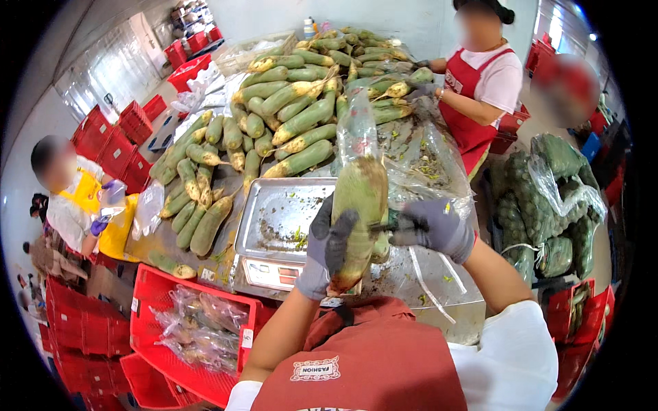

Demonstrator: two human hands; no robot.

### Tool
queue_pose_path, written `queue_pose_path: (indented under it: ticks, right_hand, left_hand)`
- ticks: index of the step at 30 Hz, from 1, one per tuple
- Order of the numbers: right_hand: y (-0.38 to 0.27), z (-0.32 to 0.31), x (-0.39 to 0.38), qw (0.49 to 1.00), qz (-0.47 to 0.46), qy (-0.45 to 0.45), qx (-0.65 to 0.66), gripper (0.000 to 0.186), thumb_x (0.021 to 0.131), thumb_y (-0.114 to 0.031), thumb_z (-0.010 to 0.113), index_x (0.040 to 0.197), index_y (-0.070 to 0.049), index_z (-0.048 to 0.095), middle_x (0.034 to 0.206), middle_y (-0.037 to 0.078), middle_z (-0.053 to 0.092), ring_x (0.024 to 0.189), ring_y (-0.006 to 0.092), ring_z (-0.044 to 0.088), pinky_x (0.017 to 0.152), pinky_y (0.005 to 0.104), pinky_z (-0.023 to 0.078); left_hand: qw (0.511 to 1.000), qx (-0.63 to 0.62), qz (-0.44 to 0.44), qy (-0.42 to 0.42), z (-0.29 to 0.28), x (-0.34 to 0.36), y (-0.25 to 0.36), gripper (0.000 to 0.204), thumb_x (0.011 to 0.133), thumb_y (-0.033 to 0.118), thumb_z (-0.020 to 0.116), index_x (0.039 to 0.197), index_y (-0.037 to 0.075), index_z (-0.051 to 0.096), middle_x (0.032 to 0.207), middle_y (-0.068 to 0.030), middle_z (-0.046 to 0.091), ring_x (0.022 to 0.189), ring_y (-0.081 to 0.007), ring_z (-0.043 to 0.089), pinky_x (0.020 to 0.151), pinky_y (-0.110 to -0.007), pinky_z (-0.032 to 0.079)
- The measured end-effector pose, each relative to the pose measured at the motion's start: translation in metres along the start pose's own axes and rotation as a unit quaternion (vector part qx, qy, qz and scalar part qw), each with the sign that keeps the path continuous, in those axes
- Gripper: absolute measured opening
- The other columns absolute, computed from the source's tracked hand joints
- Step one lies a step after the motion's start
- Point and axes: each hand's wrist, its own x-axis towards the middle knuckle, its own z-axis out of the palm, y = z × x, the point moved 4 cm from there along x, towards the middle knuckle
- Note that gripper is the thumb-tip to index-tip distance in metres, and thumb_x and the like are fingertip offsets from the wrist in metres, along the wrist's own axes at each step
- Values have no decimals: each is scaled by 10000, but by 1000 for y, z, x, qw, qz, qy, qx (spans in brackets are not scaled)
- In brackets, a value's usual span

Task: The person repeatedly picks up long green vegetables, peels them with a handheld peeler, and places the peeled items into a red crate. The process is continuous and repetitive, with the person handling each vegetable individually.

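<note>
My left hand (322, 246), in a grey and black glove, is closed round the lower part of a large green radish (361, 195). The radish stands nearly upright in front of my apron, with brown soil marks at its top and bottom. My right hand (426, 225), gloved alike, is at the radish's right side. Its fingers are bent and smeared by motion; a small dark green piece shows at their tips, too blurred to name. Just behind the radish lies a clear plastic bag (359, 123). A metal scale tray (284, 212) with soil bits sits beside my left hand.
A heap of green radishes (295, 113) covers the table's far side. Bagged radishes fill a red crate (257, 316) at lower left. Co-workers stand at the left (86, 198) and far right (473, 89). Green net sacks (548, 205) are piled at right. White strips (428, 288) lie nearby.
</note>
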Motion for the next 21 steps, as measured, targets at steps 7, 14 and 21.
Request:
queue_pose_path:
  ticks: [7,14,21]
  right_hand:
    - [139,119,-134,976,216,17,-8,209,813,-171,569,969,-39,528,831,126,554,762,273,542,689,368,439]
    - [121,147,-170,964,209,-43,-156,384,727,-161,632,1072,-55,502,1005,181,501,917,352,487,786,419,408]
    - [67,111,-90,994,83,75,-12,276,771,-81,600,1037,-39,538,899,129,544,800,257,536,725,333,439]
  left_hand:
    - [921,-375,-104,-16,-40,21,-10,739,710,703,453,1079,65,497,859,-131,596,734,-287,600,658,-428,515]
    - [912,-401,44,72,-87,13,13,690,726,689,445,1060,87,494,828,-138,601,707,-337,610,636,-483,512]
    - [898,-381,129,178,-129,-5,13,648,759,678,390,1086,125,473,864,-89,559,739,-266,569,656,-427,501]
